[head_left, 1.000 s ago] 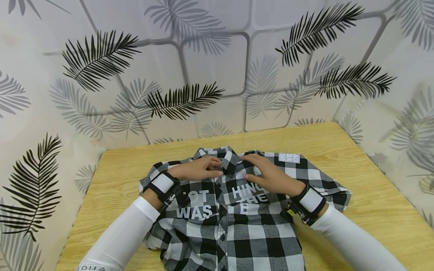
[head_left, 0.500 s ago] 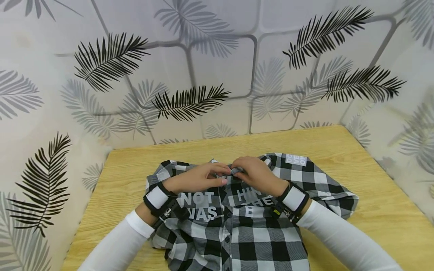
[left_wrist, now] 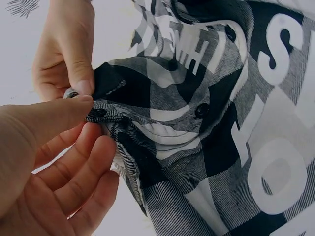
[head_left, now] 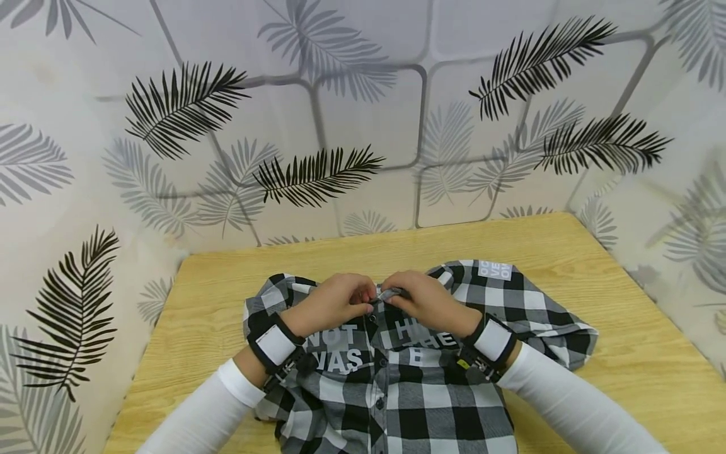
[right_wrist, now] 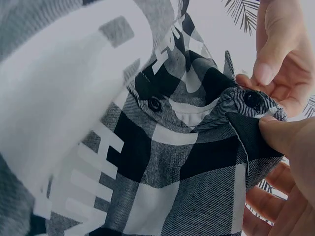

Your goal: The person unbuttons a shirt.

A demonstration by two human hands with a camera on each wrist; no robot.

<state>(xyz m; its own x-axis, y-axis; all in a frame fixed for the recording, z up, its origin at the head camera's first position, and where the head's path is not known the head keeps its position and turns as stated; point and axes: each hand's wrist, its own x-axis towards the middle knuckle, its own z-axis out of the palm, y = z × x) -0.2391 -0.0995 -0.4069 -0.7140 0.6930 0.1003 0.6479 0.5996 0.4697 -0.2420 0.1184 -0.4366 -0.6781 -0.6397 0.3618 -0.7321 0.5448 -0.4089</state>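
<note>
Leaf-printed wall (head_left: 363, 94) stands behind a pale wooden table (head_left: 187, 328), and on my feed the black-and-white checked shirt (head_left: 442, 403) lies on that table with its buttoned front facing up, one sleeve (head_left: 527, 302) spread toward the right. Both hands are at the collar (right_wrist: 248, 135). I see the right hand (head_left: 428, 301) pinching the collar's end between thumb and fingers, with a dark button (right_wrist: 252, 100) just beside its thumb. The left hand (head_left: 334, 302) meets the same edge with bent fingers, its thumb close to the button; whether it truly pinches the cloth, I cannot tell. From my end I judge the fabric light and soft, giving easily, neither slippery nor fragile, though the button would be hard, small and easy to lose between fingertips. I would take hold at the stitched collar band (right_wrist: 224, 105), which looks the stiffest part, and leave the loose body cloth alone, since pulling there would likely just gather folds.
</note>
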